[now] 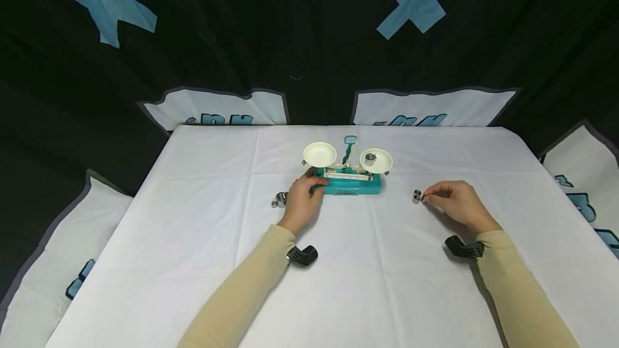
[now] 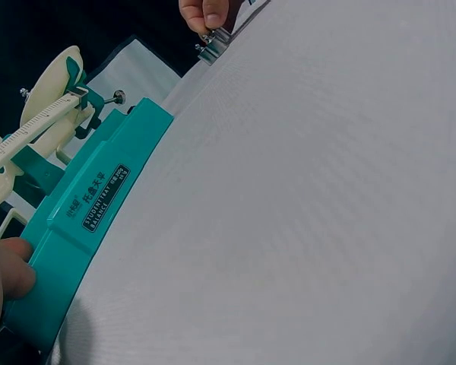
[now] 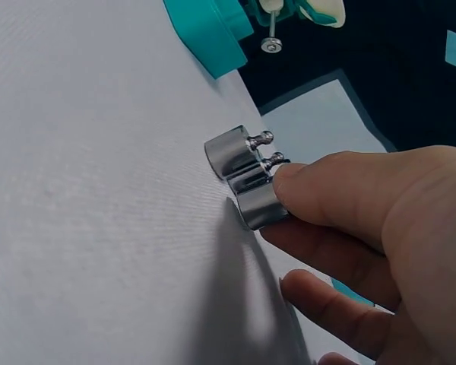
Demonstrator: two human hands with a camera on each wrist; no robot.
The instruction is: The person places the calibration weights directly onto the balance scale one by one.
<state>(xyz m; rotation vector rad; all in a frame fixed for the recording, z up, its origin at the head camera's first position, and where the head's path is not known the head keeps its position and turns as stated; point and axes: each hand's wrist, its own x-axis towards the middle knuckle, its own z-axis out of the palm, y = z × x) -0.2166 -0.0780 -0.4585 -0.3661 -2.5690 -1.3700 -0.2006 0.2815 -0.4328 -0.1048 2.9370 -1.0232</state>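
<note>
One wt (image 3: 260,207) pinched by R hand (image 1: 452,204) fingers, just beside 2 more wts (image 3: 232,152) on table (image 1: 338,283), R of balance (image 1: 353,186). Balance gripped at L end by L hand (image 1: 302,203) fingers.

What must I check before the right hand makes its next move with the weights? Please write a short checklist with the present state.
1. Left hand steadies the balance: ok, it grips the left end of the base.
2. Right hand has hold of one weight: ok, pinched with thumb and finger.
3. This weight is free of its neighbours: cannot tell, they overlap in the right wrist view.
4. The loaded weight is inside the rim of the right pan: ok.
5. Pans are level: not ok, the right one sits lower than the left pan.
</note>
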